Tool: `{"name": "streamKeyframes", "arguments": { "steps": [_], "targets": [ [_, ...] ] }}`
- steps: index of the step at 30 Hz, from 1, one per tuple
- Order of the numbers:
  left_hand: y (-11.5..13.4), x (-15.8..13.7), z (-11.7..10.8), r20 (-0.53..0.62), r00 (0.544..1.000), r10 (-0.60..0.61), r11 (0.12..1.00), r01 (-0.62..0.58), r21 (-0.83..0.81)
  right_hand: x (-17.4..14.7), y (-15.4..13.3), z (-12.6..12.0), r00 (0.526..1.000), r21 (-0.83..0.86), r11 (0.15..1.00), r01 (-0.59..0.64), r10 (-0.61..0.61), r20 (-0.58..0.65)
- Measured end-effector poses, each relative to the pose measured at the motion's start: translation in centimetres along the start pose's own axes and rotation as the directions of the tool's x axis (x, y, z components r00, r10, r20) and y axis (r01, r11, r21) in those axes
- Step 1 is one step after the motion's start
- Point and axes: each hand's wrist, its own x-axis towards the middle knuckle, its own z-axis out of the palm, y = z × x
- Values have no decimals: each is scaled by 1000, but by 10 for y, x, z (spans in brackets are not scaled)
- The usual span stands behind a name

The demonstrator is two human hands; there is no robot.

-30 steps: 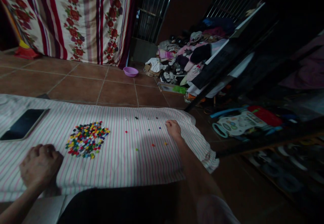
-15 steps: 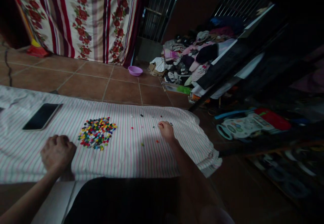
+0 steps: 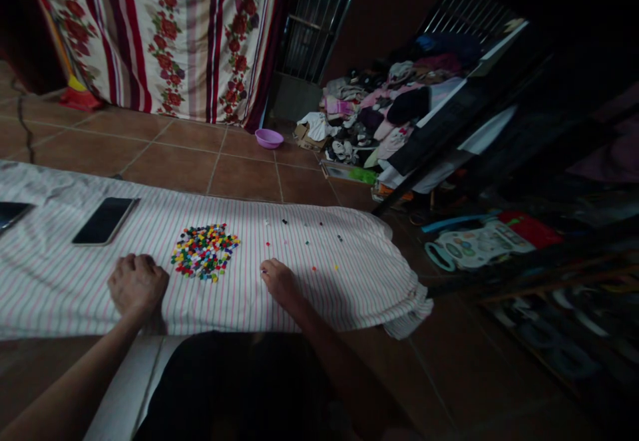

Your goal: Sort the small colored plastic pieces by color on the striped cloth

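My left hand [image 3: 138, 285] rests knuckles up on the striped cloth [image 3: 210, 314], its fingers curled in and nothing showing in them. Just to its right lies a round heap of small colourful beads [image 3: 204, 251]. My right hand [image 3: 280, 284] is over the cloth right of the heap, thumb and finger pinched. A tiny dark speck shows at the fingertips, too small to name. Single pieces lie spaced out around and beyond it, among them a red bead [image 3: 268, 244], an orange bead [image 3: 314, 269], a yellow bead [image 3: 336, 267] and a dark piece [image 3: 340, 238].
A phone [image 3: 104, 221] lies on the cloth behind my left hand, and another dark device [image 3: 14, 213] at the left edge. Beyond are a tiled floor [image 3: 239, 175], a purple basin [image 3: 269, 138], a floral curtain [image 3: 190, 42] and a clothes pile [image 3: 379, 108].
My right hand has moved left, toward the heap, uncovering the yellow bead and hiding the greenish piece. The view has shifted slightly; my left hand stays curled on the cloth.
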Motion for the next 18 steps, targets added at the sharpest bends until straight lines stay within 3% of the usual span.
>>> {"name": "streamKeyframes", "arguments": {
  "steps": [10, 18],
  "targets": [
    [0, 0, 0, 3, 1000, 8, 1000, -8, 29, -4, -13, 4, 998, -62, 996, -68, 69, 11],
    [4, -1, -7, 29, 1000, 6, 995, -9, 99, -8, -13, -2, 998, 10, 997, -71, 71, 2]
  ]
}}
